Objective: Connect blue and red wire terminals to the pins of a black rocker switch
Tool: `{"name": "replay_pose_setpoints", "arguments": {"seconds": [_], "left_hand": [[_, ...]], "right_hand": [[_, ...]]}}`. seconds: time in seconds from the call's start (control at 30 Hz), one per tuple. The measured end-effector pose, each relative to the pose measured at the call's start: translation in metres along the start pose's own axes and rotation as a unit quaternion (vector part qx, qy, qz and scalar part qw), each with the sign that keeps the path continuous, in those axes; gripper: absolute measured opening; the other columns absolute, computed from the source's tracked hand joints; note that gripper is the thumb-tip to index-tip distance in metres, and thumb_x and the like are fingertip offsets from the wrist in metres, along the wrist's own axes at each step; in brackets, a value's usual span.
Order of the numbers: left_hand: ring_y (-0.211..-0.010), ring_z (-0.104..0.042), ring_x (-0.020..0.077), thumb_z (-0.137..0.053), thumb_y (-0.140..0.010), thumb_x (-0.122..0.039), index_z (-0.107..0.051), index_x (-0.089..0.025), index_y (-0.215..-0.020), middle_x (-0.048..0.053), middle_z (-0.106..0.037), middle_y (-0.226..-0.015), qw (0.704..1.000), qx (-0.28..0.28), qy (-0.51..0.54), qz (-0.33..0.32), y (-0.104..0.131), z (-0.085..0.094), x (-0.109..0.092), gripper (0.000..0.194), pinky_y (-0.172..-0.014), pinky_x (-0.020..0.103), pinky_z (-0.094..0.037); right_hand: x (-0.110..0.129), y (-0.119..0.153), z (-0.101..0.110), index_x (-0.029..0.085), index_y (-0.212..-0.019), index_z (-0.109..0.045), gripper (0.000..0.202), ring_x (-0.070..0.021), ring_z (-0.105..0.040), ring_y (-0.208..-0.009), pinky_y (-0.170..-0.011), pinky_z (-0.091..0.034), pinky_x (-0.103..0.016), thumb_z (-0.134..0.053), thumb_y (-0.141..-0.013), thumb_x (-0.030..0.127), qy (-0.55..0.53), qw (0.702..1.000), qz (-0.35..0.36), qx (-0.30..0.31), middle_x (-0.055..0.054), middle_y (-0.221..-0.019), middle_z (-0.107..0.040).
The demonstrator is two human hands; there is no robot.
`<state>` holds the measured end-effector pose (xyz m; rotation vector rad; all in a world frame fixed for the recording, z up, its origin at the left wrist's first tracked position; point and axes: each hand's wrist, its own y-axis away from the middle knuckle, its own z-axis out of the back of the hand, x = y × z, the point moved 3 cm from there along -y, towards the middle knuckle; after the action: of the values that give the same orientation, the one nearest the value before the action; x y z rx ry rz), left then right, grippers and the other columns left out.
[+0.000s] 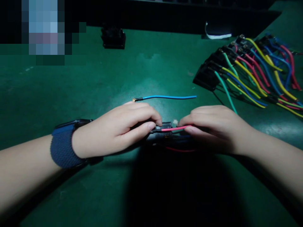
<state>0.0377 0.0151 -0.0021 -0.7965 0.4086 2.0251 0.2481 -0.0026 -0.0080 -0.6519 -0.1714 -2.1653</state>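
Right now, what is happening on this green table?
A person holds a small black connector with the left hand, while the right hand pinches a red wire at it. A loose blue wire lies just behind the hands. A pile of wired connectors sits at the far right.

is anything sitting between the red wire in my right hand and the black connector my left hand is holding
Nothing visible does. The red wire runs straight from the right hand to the black connector that the left hand grips. The loose blue wire lies apart, farther back on the green mat.
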Motion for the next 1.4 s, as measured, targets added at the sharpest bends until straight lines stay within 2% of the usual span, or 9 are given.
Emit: {"name": "replay_pose_setpoints", "arguments": {"seconds": [0.2,0.43,0.73,0.87,0.97,1.03,1.2,1.3,1.4], "left_hand": [[-0.091,-0.056,0.0143,-0.041,-0.096,-0.024,-0.057,-0.019,-0.103,0.001,-0.062,-0.099,1.0,0.003,0.002,0.002,-0.001,0.001,-0.001,0.018,-0.087,0.026,-0.036],[-0.091,-0.057,0.014,-0.044,-0.095,-0.026,-0.057,-0.019,-0.103,0.001,-0.063,-0.1,1.0,-0.007,0.009,0.011,0.0,0.002,-0.002,0.017,-0.084,0.025,-0.038],[-0.089,-0.056,0.0154,-0.04,-0.096,-0.026,-0.058,-0.018,-0.101,0.003,-0.063,-0.098,1.0,-0.008,-0.004,0.004,0.0,0.002,-0.002,0.02,-0.083,0.028,-0.038],[-0.092,-0.056,0.0158,-0.042,-0.095,-0.028,-0.057,-0.019,-0.104,0.004,-0.064,-0.102,1.0,-0.002,0.002,0.011,-0.001,0.001,-0.003,0.02,-0.085,0.028,-0.039],[-0.091,-0.056,0.0157,-0.042,-0.095,-0.027,-0.058,-0.019,-0.104,0.003,-0.064,-0.101,1.0,-0.009,-0.003,0.008,0.0,0.001,-0.002,0.02,-0.085,0.028,-0.039],[-0.09,-0.056,0.0154,-0.042,-0.095,-0.027,-0.058,-0.019,-0.102,0.003,-0.064,-0.099,1.0,-0.015,-0.007,0.003,0.001,0.001,-0.002,0.019,-0.085,0.028,-0.038],[-0.09,-0.056,0.0146,-0.043,-0.095,-0.025,-0.057,-0.019,-0.103,0.002,-0.064,-0.099,1.0,-0.02,-0.013,-0.004,0.001,0.001,-0.001,0.018,-0.085,0.027,-0.037],[-0.091,-0.056,0.0146,-0.043,-0.095,-0.026,-0.057,-0.019,-0.103,0.002,-0.063,-0.099,1.0,-0.016,-0.008,-0.005,0.0,0.001,0.0,0.018,-0.085,0.027,-0.036],[-0.091,-0.056,0.0149,-0.042,-0.095,-0.025,-0.057,-0.019,-0.103,0.002,-0.063,-0.1,1.0,-0.009,-0.005,-0.004,0.0,0.001,-0.001,0.018,-0.085,0.027,-0.036]], "right_hand": [[0.001,0.0,0.001,0.016,-0.089,-0.063,0.023,-0.0112,-0.049,-0.062,-0.06,-0.034,-0.023,-0.043,-0.096,0.027,0.009,1.0,0.021,-0.005,-0.002,-0.069,-0.057],[0.004,0.006,0.0,0.018,-0.077,-0.061,0.024,-0.011,-0.042,-0.054,-0.055,-0.027,-0.026,-0.047,-0.094,0.027,0.068,0.995,0.044,-0.055,0.001,-0.059,-0.05],[0.005,0.006,-0.001,0.019,-0.072,-0.061,0.027,-0.0105,-0.039,-0.051,-0.054,-0.024,-0.028,-0.047,-0.094,0.028,0.078,0.995,0.045,-0.033,0.002,-0.055,-0.045],[0.005,0.005,0.0,0.018,-0.081,-0.062,0.024,-0.0124,-0.044,-0.056,-0.055,-0.028,-0.027,-0.045,-0.095,0.028,0.112,0.992,0.046,-0.038,0.0,-0.06,-0.051],[0.01,0.005,0.001,0.017,-0.096,-0.062,0.019,-0.016,-0.052,-0.07,-0.061,-0.034,-0.027,-0.046,-0.093,0.028,0.123,0.99,0.053,-0.053,-0.006,-0.079,-0.062],[0.015,0.004,0.001,0.017,-0.099,-0.061,0.02,-0.0171,-0.054,-0.074,-0.064,-0.036,-0.028,-0.046,-0.092,0.029,0.11,0.991,0.051,-0.049,-0.007,-0.088,-0.064],[0.023,0.001,0.0,0.018,-0.087,-0.064,0.033,-0.0134,-0.05,-0.061,-0.057,-0.029,-0.026,-0.044,-0.095,0.043,0.088,0.995,-0.04,-0.021,-0.002,-0.071,-0.061],[0.025,-0.001,-0.001,0.018,-0.084,-0.065,0.036,-0.0125,-0.048,-0.058,-0.055,-0.026,-0.027,-0.043,-0.095,0.044,0.103,0.994,-0.039,-0.009,-0.001,-0.068,-0.059],[0.026,-0.001,0.0,0.02,-0.089,-0.066,0.03,-0.0123,-0.048,-0.06,-0.056,-0.025,-0.027,-0.043,-0.097,0.038,0.111,0.994,0.003,0.0,-0.001,-0.072,-0.062]]}}
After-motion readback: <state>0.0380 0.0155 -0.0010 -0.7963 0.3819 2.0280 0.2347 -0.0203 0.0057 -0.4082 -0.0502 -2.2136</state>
